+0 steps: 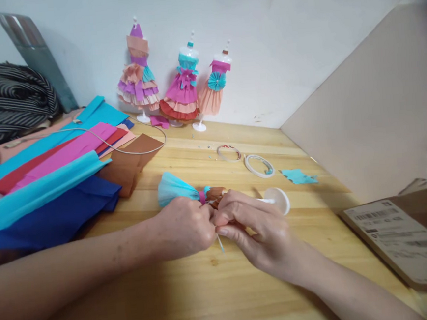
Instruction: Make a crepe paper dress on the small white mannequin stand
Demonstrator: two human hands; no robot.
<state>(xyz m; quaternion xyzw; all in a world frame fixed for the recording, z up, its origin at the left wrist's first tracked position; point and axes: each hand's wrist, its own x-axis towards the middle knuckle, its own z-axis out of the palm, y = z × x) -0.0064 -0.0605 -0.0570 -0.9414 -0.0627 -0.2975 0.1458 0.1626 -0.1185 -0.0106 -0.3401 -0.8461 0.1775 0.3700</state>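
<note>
My left hand [183, 225] and my right hand [253, 223] meet fingertip to fingertip over the table, both closed in a pinch. Below the pinched fingers hangs a thin white strip [220, 243]; what else lies between the fingertips is hidden. Just behind the hands lies a small dress form in a crepe-paper dress, with a light blue skirt [175, 187], a magenta waistband [202, 197] and a brown top [214, 194]. A white stand with a round base [278, 200] shows past my right knuckles. My hands cover part of the form.
Three dressed mini mannequins [138, 72] [185, 83] [217, 83] stand along the wall. Two tape rolls [259, 166] [229, 153] and a turquoise scrap [298, 176] lie beyond my right hand. Coloured crepe paper [55, 212] piles up at left; a labelled cardboard parcel [400, 239] sits at right.
</note>
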